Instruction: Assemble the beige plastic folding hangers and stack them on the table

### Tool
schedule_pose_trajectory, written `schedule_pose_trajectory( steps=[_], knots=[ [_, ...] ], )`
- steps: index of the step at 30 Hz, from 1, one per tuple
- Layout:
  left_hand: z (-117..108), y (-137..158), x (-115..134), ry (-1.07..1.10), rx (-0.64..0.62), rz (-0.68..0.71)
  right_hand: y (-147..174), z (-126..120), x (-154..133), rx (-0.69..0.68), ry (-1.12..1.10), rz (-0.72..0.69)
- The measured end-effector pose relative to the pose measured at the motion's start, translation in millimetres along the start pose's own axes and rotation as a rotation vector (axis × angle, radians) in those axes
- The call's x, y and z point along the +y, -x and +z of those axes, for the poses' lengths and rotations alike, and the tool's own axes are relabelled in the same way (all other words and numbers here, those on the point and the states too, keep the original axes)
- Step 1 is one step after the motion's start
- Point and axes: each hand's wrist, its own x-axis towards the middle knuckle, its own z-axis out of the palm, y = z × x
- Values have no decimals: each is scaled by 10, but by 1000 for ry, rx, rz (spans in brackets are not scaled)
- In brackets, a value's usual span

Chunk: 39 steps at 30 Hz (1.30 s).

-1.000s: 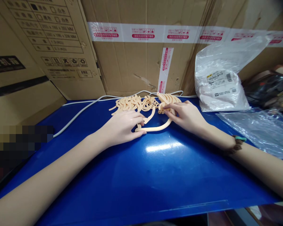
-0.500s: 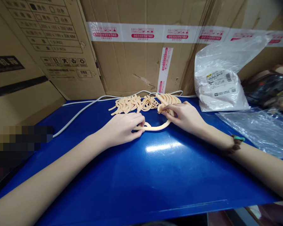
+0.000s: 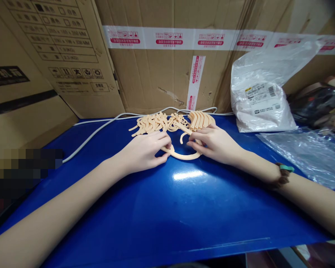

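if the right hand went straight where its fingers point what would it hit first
Probably the small pale hooked end just ahead, then the left hand, though depth is unclear.

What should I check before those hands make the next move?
1. Left hand has the curved strip: ok, its thumb and fingers are around the left end.
2. Right hand grips the strip's other end firmly: cannot tell, the fingers hide it.
3. Strip joined to another piece: cannot tell, both ends are covered.
4. Loose pieces in the left heap separated: not ok, they overlap.
5. White cable away from both hands: ok, it runs behind and to the left.
6. White bag apart from the right hand: ok.
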Motion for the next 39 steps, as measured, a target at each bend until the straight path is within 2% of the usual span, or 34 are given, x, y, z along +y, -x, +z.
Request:
schedule_pose_trajectory(
  steps=[8, 14, 25, 28, 34, 39],
  knots=[
    [21, -16, -12, -61, 23, -34, 26, -39, -193, -119, -80, -117],
    [-3, -24, 52, -8, 31, -252, 64, -35, -354, -155, -139, -171],
    [15, -17, 155, 95, -37, -249, 88, 26, -460, -49, -75, -293],
    [39, -20, 143, 105, -45, -227, 87, 36, -423, -30, 0, -249],
    [56, -27, 93, 70, -34, -221, 53, 68, -334, -76, 115, -59],
    [34, -25, 81, 61, -26, -223, 43, 54, -309, -125, 99, -48]
  ],
)
